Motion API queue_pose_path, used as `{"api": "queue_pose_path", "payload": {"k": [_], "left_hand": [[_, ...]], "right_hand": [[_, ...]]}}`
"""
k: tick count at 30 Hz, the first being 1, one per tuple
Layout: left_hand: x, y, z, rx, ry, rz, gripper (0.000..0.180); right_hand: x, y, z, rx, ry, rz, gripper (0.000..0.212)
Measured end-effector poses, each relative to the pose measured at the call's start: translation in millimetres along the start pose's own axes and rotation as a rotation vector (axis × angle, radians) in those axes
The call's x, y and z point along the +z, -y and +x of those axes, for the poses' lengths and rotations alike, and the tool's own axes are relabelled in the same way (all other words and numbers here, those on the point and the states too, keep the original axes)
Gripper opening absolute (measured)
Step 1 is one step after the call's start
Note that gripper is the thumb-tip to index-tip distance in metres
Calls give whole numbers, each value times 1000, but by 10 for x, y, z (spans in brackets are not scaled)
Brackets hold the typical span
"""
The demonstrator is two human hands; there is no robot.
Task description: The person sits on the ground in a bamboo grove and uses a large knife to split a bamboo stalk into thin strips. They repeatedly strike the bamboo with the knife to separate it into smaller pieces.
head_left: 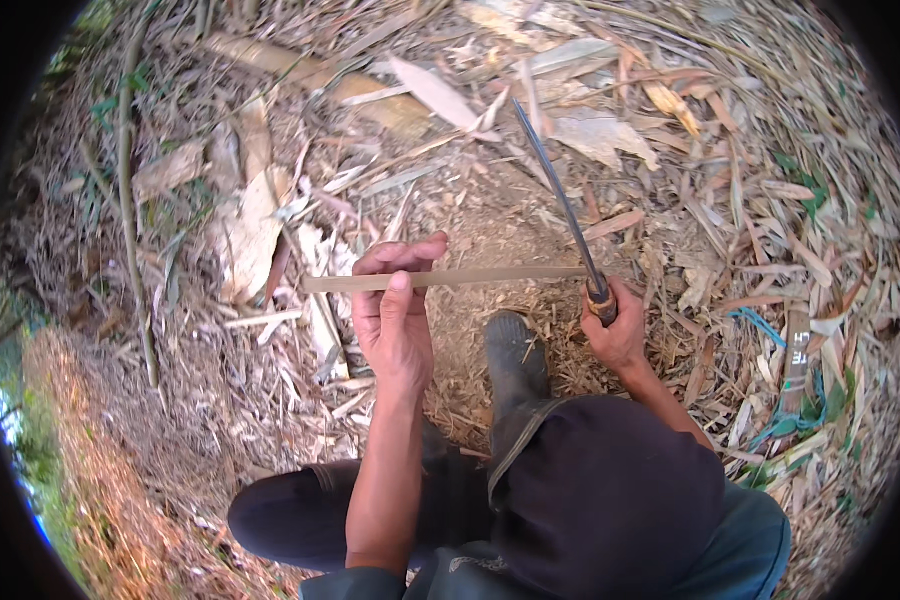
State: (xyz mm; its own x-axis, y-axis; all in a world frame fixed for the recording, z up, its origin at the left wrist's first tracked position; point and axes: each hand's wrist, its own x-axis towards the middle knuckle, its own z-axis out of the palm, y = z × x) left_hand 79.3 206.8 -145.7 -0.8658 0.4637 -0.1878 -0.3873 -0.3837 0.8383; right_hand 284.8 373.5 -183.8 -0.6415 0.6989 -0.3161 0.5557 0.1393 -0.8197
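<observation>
My left hand (395,315) is closed on a long, flat tan wooden strip (510,274), which could be split bamboo. The thumb presses on its near face and the fingers rest behind it. The strip lies roughly level, its left end sticking out past my fingers. Its right end meets the knife near the base of the blade. My right hand (620,325) is wrapped round the wooden handle of a long knife (562,198), whose dark, narrow blade points away and slightly left.
Dry leaves, bark pieces (253,240) and shavings cover the ground, with bare soil between my hands. A thin upright branch (126,180) stands at left. A thick log (310,75) lies at the back. Blue cord (760,325) lies at right. My dark boot (515,355) is below the strip.
</observation>
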Motion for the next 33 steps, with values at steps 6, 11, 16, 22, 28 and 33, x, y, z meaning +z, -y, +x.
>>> {"api": "queue_pose_path", "payload": {"k": [6,11,16,22,28,33], "left_hand": [[-81,-601,-484,206,102,41,15],[-239,-575,-748,157,238,351,15],[-222,-793,-963,109,428,574,10],[-240,-774,-1096,95,476,619,16],[-353,-718,-1095,107,421,634,11],[-474,-645,-1190,131,244,621,13]], "right_hand": [[91,130,-159,92,162,-12,20],[49,205,-199,56,239,-106,22],[-15,359,-234,-27,302,-328,27],[-50,404,-211,-186,450,-423,30],[27,445,-18,-312,465,-478,24],[21,105,208,60,462,-526,26]]}}
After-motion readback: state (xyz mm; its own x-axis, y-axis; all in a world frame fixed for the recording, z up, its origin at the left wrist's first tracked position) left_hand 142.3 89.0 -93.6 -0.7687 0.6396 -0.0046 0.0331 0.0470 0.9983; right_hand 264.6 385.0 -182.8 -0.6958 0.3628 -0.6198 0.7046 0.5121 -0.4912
